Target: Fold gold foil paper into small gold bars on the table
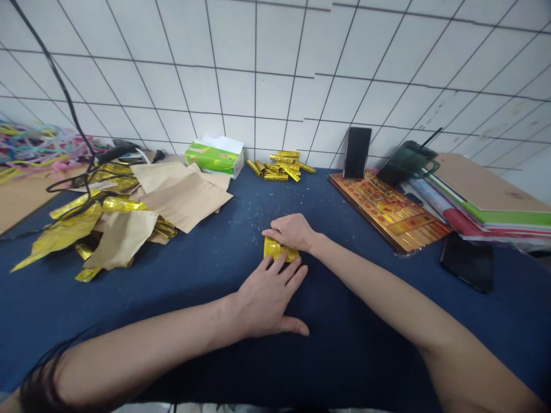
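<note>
A small piece of shiny gold foil paper lies on the blue table surface between my two hands. My left hand is palm down with fingers spread, its fingertips resting on the near edge of the foil and its thumb out to the right. Curled closed, my right hand presses on the far right part of the same foil; its fingertips are mostly hidden. Beyond the hands, by the wall, sits a pile of small rolled gold foil tubes.
Brown paper sheets and gold foil strips lie left, under a black cable. A green tissue pack stands behind. At right are an upright phone, red-gold printed packets, a dark mug and a flat black phone.
</note>
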`<action>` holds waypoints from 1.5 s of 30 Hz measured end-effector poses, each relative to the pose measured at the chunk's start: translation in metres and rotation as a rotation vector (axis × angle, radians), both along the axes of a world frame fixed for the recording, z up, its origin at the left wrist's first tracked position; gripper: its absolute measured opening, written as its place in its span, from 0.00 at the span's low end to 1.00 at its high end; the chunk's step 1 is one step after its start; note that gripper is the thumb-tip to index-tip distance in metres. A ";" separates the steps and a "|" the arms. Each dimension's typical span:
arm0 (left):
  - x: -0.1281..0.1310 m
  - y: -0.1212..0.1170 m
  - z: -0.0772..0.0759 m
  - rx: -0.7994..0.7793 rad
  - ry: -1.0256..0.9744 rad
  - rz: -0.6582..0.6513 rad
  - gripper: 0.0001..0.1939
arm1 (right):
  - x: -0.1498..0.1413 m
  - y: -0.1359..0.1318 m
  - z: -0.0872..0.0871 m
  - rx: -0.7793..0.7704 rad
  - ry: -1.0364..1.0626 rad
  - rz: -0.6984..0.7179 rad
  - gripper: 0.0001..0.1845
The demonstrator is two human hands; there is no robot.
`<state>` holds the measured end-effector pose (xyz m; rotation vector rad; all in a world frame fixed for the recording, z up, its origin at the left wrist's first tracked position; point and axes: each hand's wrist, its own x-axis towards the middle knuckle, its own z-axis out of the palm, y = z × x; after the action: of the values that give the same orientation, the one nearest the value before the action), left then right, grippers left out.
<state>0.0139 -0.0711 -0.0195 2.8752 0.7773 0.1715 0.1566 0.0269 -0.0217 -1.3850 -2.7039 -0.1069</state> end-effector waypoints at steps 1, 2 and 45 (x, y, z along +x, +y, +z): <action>0.000 0.000 0.000 0.001 -0.001 -0.005 0.48 | 0.000 0.000 0.000 -0.005 -0.003 -0.010 0.26; -0.001 0.001 0.001 0.001 -0.001 -0.009 0.48 | -0.001 0.000 0.000 -0.003 -0.004 -0.027 0.27; -0.005 0.007 0.016 -0.116 -0.147 0.058 0.33 | 0.063 -0.057 -0.006 -0.114 0.096 0.025 0.24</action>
<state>0.0087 -0.0636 -0.0032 2.6973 0.8150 0.3293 0.2198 -0.0296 -0.0272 -1.3476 -2.6844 0.1139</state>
